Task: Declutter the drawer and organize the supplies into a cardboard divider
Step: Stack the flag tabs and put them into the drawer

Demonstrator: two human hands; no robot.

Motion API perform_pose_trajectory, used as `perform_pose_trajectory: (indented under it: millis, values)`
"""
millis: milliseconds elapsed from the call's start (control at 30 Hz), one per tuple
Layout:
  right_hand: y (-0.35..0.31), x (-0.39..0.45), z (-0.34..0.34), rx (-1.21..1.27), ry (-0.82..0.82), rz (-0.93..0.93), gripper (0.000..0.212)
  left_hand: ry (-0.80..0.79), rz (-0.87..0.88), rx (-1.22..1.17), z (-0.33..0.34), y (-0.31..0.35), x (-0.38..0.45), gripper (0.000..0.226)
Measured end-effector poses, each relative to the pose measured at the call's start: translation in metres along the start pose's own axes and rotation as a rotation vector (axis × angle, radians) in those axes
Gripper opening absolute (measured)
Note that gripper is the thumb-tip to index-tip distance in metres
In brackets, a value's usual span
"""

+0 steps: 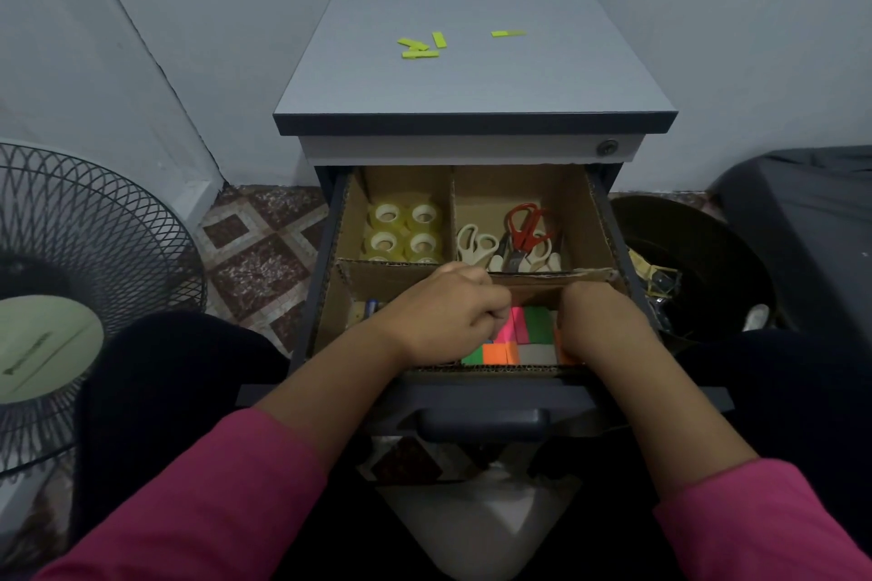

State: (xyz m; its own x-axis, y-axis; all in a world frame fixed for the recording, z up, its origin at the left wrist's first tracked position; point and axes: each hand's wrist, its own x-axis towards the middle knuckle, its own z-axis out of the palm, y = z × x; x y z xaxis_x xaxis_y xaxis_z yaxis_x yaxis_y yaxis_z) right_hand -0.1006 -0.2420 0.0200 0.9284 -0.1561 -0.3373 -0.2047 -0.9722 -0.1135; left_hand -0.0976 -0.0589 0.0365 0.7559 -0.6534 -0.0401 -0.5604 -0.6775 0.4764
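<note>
In the centre of the frame, the dark grey pull-out drawer (481, 420) of a grey-topped pedestal cabinet (472, 76) stands open, lined with a brown corrugated cardboard divider (453, 212) of four compartments. The upper left compartment holds clear rolls of adhesive tape (405, 234); the upper right holds red-handled and cream-handled scissors (514, 238). In the lower right compartment lie bright blocks of sticky notes in pink, green and orange (512, 337), packed side by side.

The left hand (443, 321) hovers over those notes with its fingers curled tight; whether they pinch a block cannot be told. The right hand (597, 321) reaches down at the compartment's right edge, its fingers hidden, so its grip cannot be told either.

The note blocks should be light and fairly stiff as stacks, though loose top sheets may fan or peel; they are best pinched across their short sides. The cardboard walls look soft and could bend if pushed.

Yellow-green paper strips (420, 47) lie scattered on the cabinet top at upper centre.
</note>
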Motion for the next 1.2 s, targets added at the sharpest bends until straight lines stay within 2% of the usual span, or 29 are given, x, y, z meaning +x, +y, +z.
perform_pose_trajectory:
  millis: [200, 500, 600, 733, 833, 1000, 1100, 1200]
  values:
    - [0.001, -0.003, -0.001, -0.009, -0.019, -0.007, 0.009, 0.004, -0.013, -0.007, 0.0, -0.002, -0.001, 0.014]
    - [0.001, -0.005, -0.011, -0.013, 0.022, -0.002, 0.012, -0.018, -0.031, -0.024, -0.003, -0.001, -0.003, 0.015]
    - [0.002, -0.01, -0.024, 0.151, 0.0, -0.045, 0.015, -0.011, -0.033, -0.041, -0.006, -0.001, -0.003, 0.018]
    - [-0.007, -0.02, -0.03, 0.516, -0.111, -0.109, 0.015, 0.048, -0.041, -0.001, -0.008, -0.007, -0.004, 0.018]
    - [-0.019, -0.021, -0.021, 0.663, -0.209, -0.1, 0.018, 0.002, -0.045, 0.029, -0.011, -0.011, -0.004, 0.019]
    - [-0.033, -0.015, -0.006, 0.61, -0.233, -0.116, 0.012, -0.048, -0.022, 0.083, -0.012, -0.008, -0.004, 0.018]
    - [-0.032, -0.012, -0.003, 0.496, -0.198, -0.163, 0.025, -0.046, -0.028, 0.091, -0.012, -0.008, -0.004, 0.019]
    - [-0.034, -0.011, -0.003, 0.359, -0.185, -0.227, 0.025, -0.045, -0.039, 0.08, -0.011, -0.008, -0.004, 0.019]
